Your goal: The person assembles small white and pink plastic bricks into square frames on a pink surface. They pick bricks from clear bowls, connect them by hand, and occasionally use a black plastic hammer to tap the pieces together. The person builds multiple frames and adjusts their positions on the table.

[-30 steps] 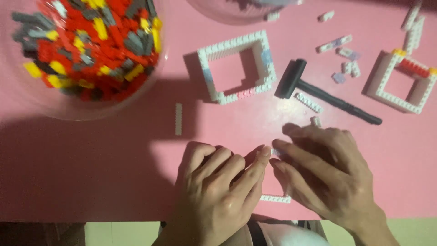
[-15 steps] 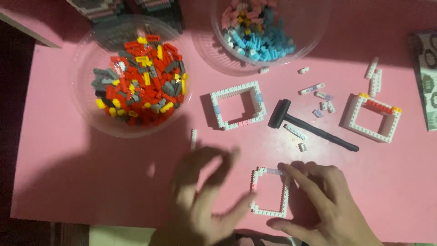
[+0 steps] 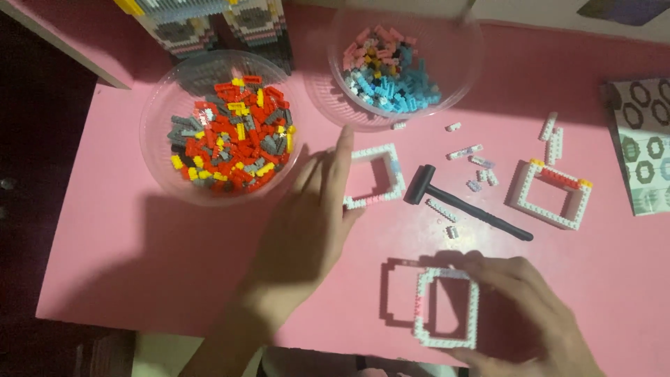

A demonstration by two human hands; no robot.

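Step in hand: by the look of it, building square frames from small bricks; one frame is being held while the other hand goes for a second one.
Right hand (image 3: 520, 307): low on the bench, fingers curled round the right and lower sides of the white brick frame (image 3: 447, 308), gripping it tilted so that it stands partly up off the pink surface.
Left hand (image 3: 307, 223): flat and spread, fingers pointing away from the body, fingertips lying on the near left corner of a second white frame (image 3: 377, 178); it grips nothing that I can see.
Bench (image 3: 125, 244): pink, carrying everything here.
Beyond the left hand: a clear bowl of red, yellow and grey bricks (image 3: 230, 136) just past its knuckles to the left; a clear bowl of blue and pink bricks (image 3: 391, 70) farther off, past its fingertips.
Between the hands: a small black hammer (image 3: 464, 202), head towards the left hand, handle running towards the right hand.
Beyond the right hand: a third frame with red and yellow bricks (image 3: 551, 195) and a few loose pale bricks (image 3: 474, 157).
Next move, as a judgement: the left hand would need to close on the second frame, or on a loose brick, then line studs up squarely before pressing.
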